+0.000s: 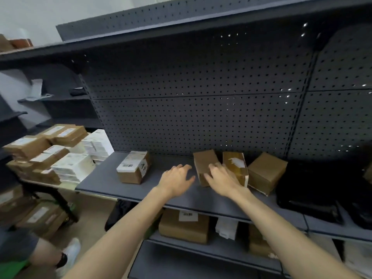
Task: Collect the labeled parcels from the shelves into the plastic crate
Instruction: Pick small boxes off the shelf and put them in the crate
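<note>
On the grey shelf (112, 182) stand several cardboard parcels. A labeled parcel (133, 167) with a barcode sticker sits at the left. A plain brown parcel (204, 163) stands upright in the middle; my right hand (222, 179) rests against its front with fingers spread. My left hand (177, 177) hovers open just left of that parcel, not touching it. Right of it stand a parcel with a torn white label (236, 165) and a brown box (265, 172). No plastic crate is in view.
A table (50, 185) at the left carries stacks of labeled brown and white parcels. More parcels (184, 226) sit on the lower shelf. A black bag (314, 190) lies at the shelf's right. A person's leg and white shoe (70, 252) show at bottom left.
</note>
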A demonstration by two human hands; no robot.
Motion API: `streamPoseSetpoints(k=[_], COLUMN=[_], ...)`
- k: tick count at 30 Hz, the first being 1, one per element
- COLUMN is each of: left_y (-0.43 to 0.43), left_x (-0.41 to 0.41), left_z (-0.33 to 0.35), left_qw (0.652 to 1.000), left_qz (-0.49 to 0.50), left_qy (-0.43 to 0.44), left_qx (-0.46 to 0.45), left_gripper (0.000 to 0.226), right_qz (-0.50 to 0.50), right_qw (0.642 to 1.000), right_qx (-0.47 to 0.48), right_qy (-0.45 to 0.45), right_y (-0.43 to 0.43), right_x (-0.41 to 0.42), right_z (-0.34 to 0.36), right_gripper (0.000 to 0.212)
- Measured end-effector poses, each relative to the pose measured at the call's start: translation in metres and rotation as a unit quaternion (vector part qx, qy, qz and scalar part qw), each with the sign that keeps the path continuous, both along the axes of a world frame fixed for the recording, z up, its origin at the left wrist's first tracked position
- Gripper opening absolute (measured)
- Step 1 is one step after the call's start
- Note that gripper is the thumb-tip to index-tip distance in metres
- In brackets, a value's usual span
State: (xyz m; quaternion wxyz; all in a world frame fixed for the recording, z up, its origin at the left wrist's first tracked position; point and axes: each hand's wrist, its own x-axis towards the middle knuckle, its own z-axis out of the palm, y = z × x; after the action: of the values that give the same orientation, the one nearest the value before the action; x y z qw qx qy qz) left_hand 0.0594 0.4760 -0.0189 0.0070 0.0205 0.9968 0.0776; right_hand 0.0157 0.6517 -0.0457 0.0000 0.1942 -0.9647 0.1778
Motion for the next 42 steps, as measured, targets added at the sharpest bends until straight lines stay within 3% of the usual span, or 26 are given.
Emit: streamPoseSetpoints(k=[6, 10, 14, 18, 28, 31, 35, 38, 42], left_y=[0.003, 0.006, 0.009, 0.002, -0.054, -0.071, -0.084, -0.088, -0.089], left_x=[-0.033, -0.051, -0.064, -0.073, -0.082, -0.085, -0.091, -0.091, -0.091], left_z=[-0.017, -0.021, -0.023, -0.03, -0.051, -0.056, -0.064, -0.063, -0.069], left_qw=[0.999, 0.997, 0.993, 0.992, 0.977, 0.969, 0.958, 0.936, 0.932], left_qz=[-0.042, -0.048, -0.042, -0.035, -0.019, -0.01, -0.01, -0.027, -0.073], left_qy=[-0.011, -0.018, -0.013, -0.022, -0.004, -0.039, -0.043, -0.045, -0.056], left_qx=[0.027, 0.054, 0.109, 0.12, 0.213, 0.245, 0.284, 0.347, 0.352], left_gripper=[0.048, 0.044, 0.027, 0.029, 0.042, 0.046, 0.043, 0.058, 0.054], right_qz=[-0.05, -0.083, -0.114, -0.139, -0.209, -0.245, -0.292, -0.293, -0.279], right_qw=[0.997, 0.996, 0.992, 0.986, 0.956, 0.935, 0.879, 0.876, 0.871], right_qx=[-0.05, -0.016, 0.041, 0.044, -0.19, -0.237, -0.336, -0.333, -0.358], right_qy=[-0.017, -0.017, -0.036, -0.078, -0.079, -0.097, -0.172, -0.188, -0.188], right_y=[-0.013, -0.017, -0.03, -0.041, -0.056, -0.058, -0.068, -0.077, -0.082], right_x=[-0.015, -0.022, -0.033, -0.043, -0.048, -0.047, -0.047, -0.043, -0.038], right_z=[-0.005, -0.004, 0.002, 0.006, -0.004, -0.008, -0.023, -0.025, -0.033], right_gripper=[0.045, 0.04, 0.044, 0.045, 0.029, 0.033, 0.047, 0.041, 0.047])
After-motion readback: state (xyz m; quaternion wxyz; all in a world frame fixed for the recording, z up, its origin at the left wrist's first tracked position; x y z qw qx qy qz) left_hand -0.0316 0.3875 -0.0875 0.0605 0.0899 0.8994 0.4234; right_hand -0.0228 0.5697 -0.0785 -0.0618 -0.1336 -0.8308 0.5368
